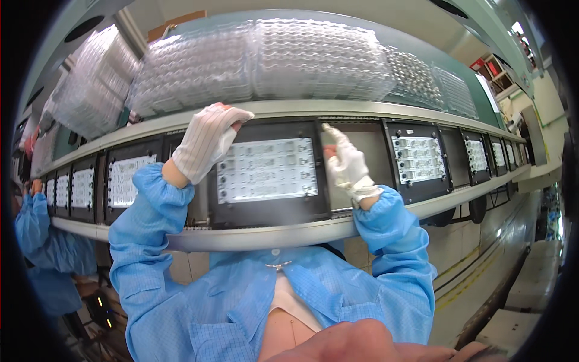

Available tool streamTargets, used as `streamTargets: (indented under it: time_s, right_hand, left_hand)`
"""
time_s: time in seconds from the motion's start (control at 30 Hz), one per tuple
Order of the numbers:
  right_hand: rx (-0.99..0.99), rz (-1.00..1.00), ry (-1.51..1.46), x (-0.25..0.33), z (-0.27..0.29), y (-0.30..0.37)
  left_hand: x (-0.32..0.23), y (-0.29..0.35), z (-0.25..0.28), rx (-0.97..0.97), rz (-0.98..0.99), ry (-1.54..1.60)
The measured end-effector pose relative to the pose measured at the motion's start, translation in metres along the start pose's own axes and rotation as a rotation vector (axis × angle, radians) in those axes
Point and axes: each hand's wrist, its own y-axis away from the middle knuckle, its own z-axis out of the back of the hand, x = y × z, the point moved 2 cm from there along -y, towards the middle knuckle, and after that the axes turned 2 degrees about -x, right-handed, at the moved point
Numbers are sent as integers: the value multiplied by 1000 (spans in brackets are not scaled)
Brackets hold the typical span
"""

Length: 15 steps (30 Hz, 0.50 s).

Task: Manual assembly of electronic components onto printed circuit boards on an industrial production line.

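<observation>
Factory line, conveyor [271,235] running left to right at chest height, black carrier frames riding it. Centre carrier frame [269,174] holds a white circuit panel [266,169], directly in front of the person. Left hand [208,142], in a striped white glove, is curled over the frame's top left corner, fingers folded down onto it. Right hand [348,166], gloved, is closed around a thin pale tool [329,130], its tip up beside the frame's right edge. Panel looks thin, stiff, fragile: best handled by the frame's rim. Clear blister trays [259,60] are stacked on the shelf above. Another worker's blue sleeve [36,235] at far left.
</observation>
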Motion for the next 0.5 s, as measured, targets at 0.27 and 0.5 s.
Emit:
streamTargets:
  time_s: [0.27,0.5]
  right_hand:
    - [-30,-31,158,-9,60,-56]
    - [-300,-257,497,-146,120,-140]
  left_hand:
    - [-9,-68,-55,64,-140,5]
    - [-38,-105,-89,91,-201,58]
